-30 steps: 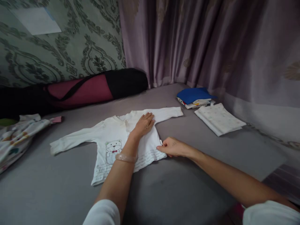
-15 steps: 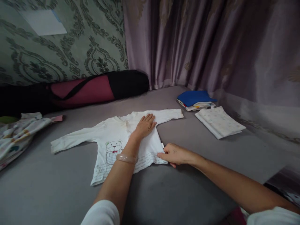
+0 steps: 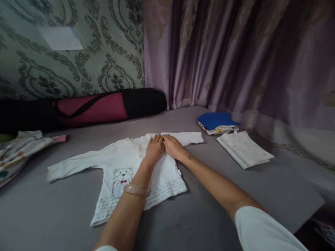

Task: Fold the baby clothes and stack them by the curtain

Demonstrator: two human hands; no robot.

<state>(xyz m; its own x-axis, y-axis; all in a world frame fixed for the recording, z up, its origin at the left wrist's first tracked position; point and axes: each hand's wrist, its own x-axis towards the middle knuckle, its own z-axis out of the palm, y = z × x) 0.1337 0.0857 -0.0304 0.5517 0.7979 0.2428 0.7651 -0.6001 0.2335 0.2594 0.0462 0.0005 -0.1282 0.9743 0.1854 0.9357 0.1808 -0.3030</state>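
A small white long-sleeved baby shirt lies spread out on the grey bed sheet, sleeves stretched to both sides. It bears a bear print with a red bow tie and lines of lettering along the hem. My left hand rests flat on the upper chest of the shirt, fingers extended; a pale bangle circles that wrist. Right beside it, my right hand lies on the shirt near the base of the right sleeve. Its fingertips meet the left hand, and no cloth shows pinched in it.
A blue folded garment tops a small stack at the back right, with a folded white patterned cloth in front. Patterned clothing lies at the left. A long black and maroon bag runs along the wall, beside a purple curtain.
My right hand has left the shirt's lower right hem and moved up to the sleeve base beside my left hand. The left hand stays on the chest. The view has tilted slightly upward.
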